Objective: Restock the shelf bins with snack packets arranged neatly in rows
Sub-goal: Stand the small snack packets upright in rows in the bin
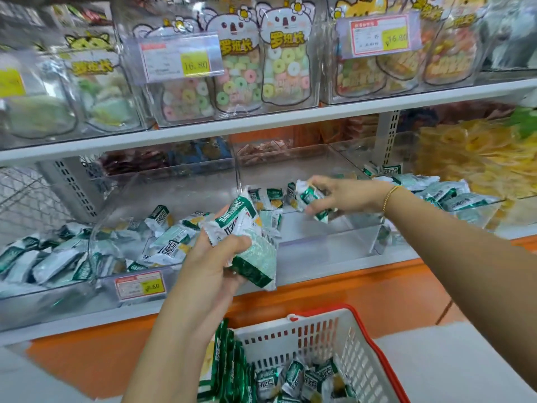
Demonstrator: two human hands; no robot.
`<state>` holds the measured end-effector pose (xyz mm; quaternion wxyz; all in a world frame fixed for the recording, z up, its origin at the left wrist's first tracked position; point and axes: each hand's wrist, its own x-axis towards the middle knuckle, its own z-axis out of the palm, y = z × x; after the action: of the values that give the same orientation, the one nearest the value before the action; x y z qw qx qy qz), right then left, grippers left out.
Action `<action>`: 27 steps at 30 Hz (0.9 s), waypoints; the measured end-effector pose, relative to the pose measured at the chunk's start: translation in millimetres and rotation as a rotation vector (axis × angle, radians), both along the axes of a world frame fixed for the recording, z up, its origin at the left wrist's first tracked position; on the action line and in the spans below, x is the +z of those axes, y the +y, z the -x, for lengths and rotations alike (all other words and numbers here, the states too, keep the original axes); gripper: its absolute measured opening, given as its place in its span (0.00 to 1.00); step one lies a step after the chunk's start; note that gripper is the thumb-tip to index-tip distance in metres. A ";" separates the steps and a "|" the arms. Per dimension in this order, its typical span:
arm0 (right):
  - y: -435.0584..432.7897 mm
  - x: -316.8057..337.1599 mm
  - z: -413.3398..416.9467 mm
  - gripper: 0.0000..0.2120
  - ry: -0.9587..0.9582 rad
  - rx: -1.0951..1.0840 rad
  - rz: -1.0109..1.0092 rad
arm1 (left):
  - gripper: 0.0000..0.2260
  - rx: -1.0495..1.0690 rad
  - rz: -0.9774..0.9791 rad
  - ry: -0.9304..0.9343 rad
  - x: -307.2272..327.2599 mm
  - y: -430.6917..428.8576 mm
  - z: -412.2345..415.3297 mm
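Head view: my left hand [213, 263] grips a small stack [250, 245] of green-and-white packets, fingers curled round it, held up in front of the shelf [334, 264]. My right hand [345, 196] reaches out over the middle bin [328, 239], pinching one packet [312, 199] between thumb and fingertips, just above the bin's floor. Just left of that packet, a short row [270, 196] of packets stands at the back of the same bin. The left bin [139, 196] holds a loose heap of the same packets. Below my arms sits the basket [290, 338], with more packets inside, some standing upright along its left side.
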<state>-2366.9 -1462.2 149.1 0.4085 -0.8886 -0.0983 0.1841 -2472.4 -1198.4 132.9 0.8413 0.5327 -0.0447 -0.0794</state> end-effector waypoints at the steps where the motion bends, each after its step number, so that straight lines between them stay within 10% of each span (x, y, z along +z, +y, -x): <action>1: -1.1 13.4 12.8 0.22 -0.005 0.046 -0.040 | 0.19 -0.045 -0.011 0.008 -2.8 2.7 7.4; 9: 22.3 -18.7 114.6 0.22 0.162 0.429 0.051 | 0.25 -0.075 -0.523 0.257 -109.8 -16.6 53.6; 19: 47.6 -275.7 176.2 0.46 0.519 0.129 0.568 | 0.30 -0.310 -1.061 0.622 -270.7 -65.9 87.7; 27: 53.7 -281.4 190.6 0.41 0.482 0.200 0.563 | 0.31 -0.409 -1.258 0.578 -276.7 -64.5 96.2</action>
<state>-2557.5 -1408.6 -132.3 0.1399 -0.8832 -0.0313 0.4466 -2568.7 -1262.9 -143.8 0.3218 0.8549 0.1349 -0.3840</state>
